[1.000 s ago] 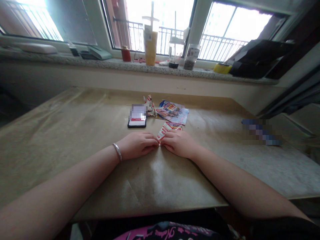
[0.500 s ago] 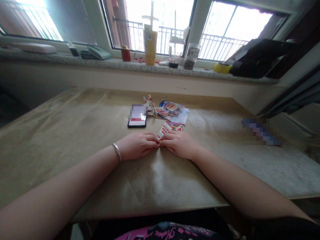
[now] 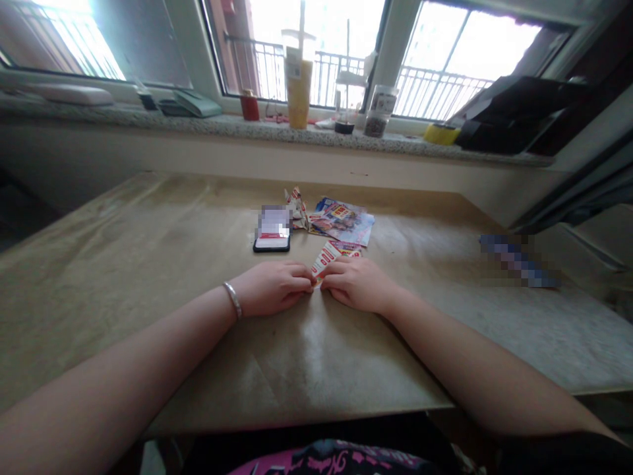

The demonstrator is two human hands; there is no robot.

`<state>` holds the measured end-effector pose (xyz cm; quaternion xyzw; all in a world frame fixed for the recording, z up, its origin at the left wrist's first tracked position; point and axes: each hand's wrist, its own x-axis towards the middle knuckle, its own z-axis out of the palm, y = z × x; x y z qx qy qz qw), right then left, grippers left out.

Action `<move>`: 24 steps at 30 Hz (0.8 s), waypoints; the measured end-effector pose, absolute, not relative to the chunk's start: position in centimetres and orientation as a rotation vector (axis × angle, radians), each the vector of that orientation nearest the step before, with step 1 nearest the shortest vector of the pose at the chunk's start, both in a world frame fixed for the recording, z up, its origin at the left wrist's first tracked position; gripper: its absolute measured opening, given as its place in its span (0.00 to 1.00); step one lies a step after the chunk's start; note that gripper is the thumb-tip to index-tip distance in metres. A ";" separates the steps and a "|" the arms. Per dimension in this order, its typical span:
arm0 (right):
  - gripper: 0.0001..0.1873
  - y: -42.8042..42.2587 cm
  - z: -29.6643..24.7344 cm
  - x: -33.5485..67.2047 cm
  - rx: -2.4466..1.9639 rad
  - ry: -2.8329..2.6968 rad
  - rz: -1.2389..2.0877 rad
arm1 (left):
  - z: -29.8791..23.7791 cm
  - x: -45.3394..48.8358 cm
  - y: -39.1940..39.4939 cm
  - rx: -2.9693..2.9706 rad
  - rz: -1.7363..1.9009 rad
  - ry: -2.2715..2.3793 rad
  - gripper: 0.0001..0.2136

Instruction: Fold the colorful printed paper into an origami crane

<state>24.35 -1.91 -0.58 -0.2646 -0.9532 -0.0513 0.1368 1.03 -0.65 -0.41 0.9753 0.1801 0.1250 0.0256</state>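
Observation:
A printed piece of paper, white with red marks and a colourful part, lies angled on the table between my hands. My left hand, a silver bangle on its wrist, pinches the paper's near corner with closed fingers. From the other side my right hand covers part of the sheet, its fingers curled together on the near edge. A narrow gap separates the two sets of fingertips, and a bit of paper shows in it. Both palms hide what lies under them.
A phone with a blurred screen lies beyond my left hand. Crumpled paper and a stack of colourful printed sheets are behind the paper. A blurred bluish item lies far right. Cups and jars line the windowsill.
My right fingertips have shifted slightly to the right, away from the left ones, and more of the paper's near corner shows between them. My left hand has barely moved.

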 end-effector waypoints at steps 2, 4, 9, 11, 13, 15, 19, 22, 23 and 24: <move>0.11 -1.9 -0.5 24.4 -0.782 -2.758 -0.155 | -0.5 0.9 -0.6 2.989 0.415 0.545 0.10; 0.10 -2.0 -0.4 24.5 -0.797 -2.764 -0.170 | -0.6 0.8 -0.4 2.965 0.438 0.543 0.10; 0.10 -2.0 -0.3 24.7 -0.866 -2.764 -0.187 | -0.7 0.7 -0.3 2.915 0.445 0.551 0.09; 0.10 -2.1 -0.2 24.8 -0.878 -2.768 -0.198 | -0.7 0.7 -0.3 2.898 0.452 0.538 0.09; 0.11 -2.1 -0.2 24.9 -0.882 -2.778 -0.206 | -0.7 0.8 -0.3 2.887 0.458 0.519 0.09; 0.11 -2.1 -0.2 25.0 -0.892 -2.784 -0.219 | -0.6 0.8 -0.3 2.880 0.462 0.507 0.09; 0.10 -2.2 0.1 25.2 -0.903 -2.806 -0.259 | -0.5 0.8 -0.3 2.876 0.464 0.495 0.09; 0.10 -2.2 0.2 25.3 -0.909 -2.828 -0.312 | -0.6 0.8 -0.3 2.880 0.458 0.505 0.08; 0.10 -2.3 0.2 25.4 -0.913 -2.831 -0.326 | -0.6 0.8 -0.3 2.884 0.457 0.504 0.08; 0.10 -2.2 0.1 25.5 -0.915 -2.831 -0.333 | -0.7 0.7 -0.3 2.890 0.457 0.498 0.08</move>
